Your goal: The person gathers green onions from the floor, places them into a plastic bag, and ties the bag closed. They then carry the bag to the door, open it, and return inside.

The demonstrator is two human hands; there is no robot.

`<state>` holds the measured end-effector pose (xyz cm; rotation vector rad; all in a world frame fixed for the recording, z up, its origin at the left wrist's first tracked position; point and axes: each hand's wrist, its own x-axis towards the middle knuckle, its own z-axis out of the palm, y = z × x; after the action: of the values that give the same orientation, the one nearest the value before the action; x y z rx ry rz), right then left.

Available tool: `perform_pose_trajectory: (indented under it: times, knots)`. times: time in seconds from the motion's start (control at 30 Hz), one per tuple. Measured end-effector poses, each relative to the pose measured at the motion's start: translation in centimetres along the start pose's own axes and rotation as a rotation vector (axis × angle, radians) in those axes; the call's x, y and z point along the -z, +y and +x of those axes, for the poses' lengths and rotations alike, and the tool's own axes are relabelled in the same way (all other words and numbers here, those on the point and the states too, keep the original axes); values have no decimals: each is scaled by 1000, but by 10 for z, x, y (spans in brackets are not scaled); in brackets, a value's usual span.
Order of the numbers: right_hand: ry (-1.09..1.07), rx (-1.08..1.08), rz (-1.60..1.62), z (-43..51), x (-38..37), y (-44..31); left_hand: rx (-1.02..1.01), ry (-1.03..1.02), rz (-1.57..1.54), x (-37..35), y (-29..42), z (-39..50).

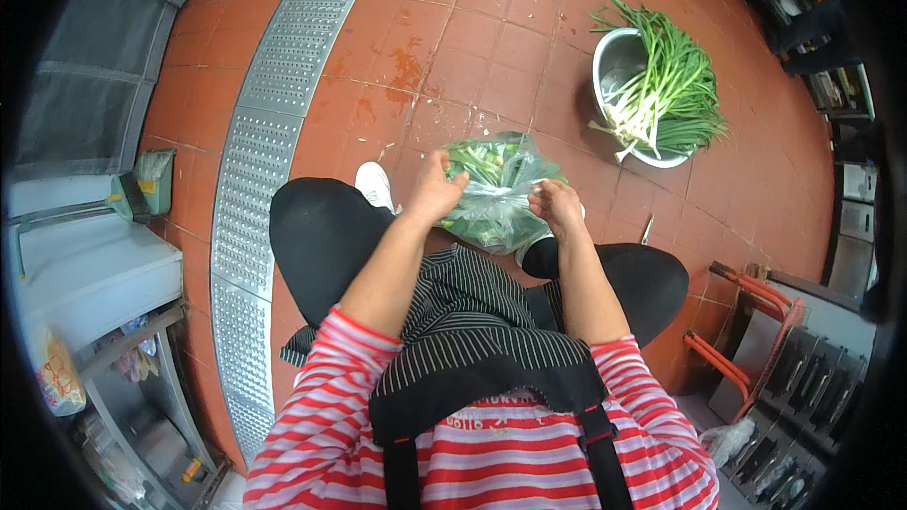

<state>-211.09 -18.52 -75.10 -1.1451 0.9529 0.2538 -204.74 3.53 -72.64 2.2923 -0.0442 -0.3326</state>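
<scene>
On the floor between my feet sits a clear plastic bag (506, 223) stuffed with green leafy vegetables (489, 156). A gathered, whitish band of plastic runs across its top. My left hand (434, 188) is at the bag's left side, thumb and fingers apart, with no clear grip on the plastic. At the right end of the gathered band, my right hand (556, 205) has its fingers curled in and pinches the plastic at the fingertips.
Ahead to the right, a metal basin (602, 60) holds a bunch of green onions (662, 85) hanging over its rim. A knife (648, 229) lies near my right knee. A perforated metal drain cover (255, 163) runs along the left. A green dustpan (152, 180) and an orange-framed cart (772, 304) flank me.
</scene>
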Motion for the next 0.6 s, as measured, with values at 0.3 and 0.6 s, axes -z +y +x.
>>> perform_pose_trajectory:
  times: [0.3,0.6]
  knots:
    - [-261,588,-854,-116,-51,-95,-389,-57,251,135,56,40]
    - [-147,351,-671,-56,-71,-132,-53,-575,485,113,18,85]
